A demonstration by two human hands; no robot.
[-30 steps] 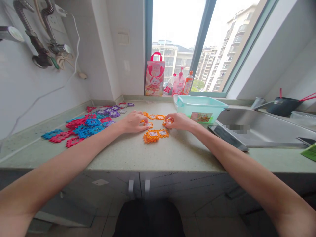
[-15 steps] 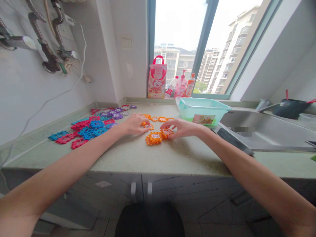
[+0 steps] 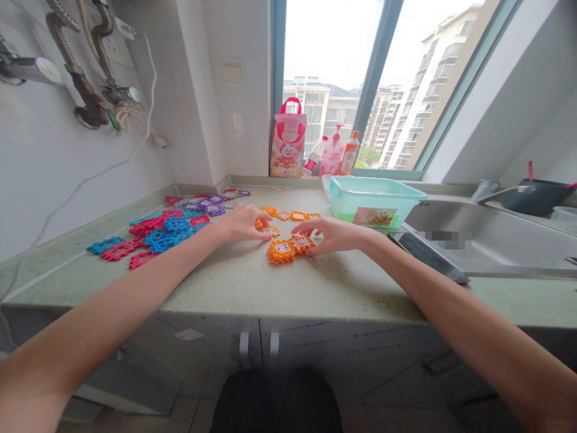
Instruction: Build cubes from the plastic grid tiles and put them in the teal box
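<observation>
My left hand (image 3: pixel 244 223) is closed, thumb and fingers pinching the edge of an orange interlocking building tile (image 3: pixel 271 231) just above or on the counter. My right hand (image 3: pixel 332 235) grips another orange tile (image 3: pixel 302 242), its thumb in front and fingers over the back edge. That tile touches the right side of a short stack of orange tiles (image 3: pixel 281 251), with a pale lattice centre on top. Behind both hands lies a loose row of orange tiles (image 3: pixel 298 216). Fingertips partly hide the held pieces.
Red, blue and purple tiles (image 3: pixel 174 225) lie heaped on the left of the counter (image 3: pixel 216 288). A mint plastic basin (image 3: pixel 378 187) stands at the back right. Beside the steel sink (image 3: pixel 491 240) rests a dark flat device (image 3: pixel 426 257). Bottles (image 3: pixel 332 156) line the windowsill.
The view has shifted slightly. Both hands stay almost in place; the left hand's tile shows a little more between its fingers, and the right hand's tile sits close against the stack.
</observation>
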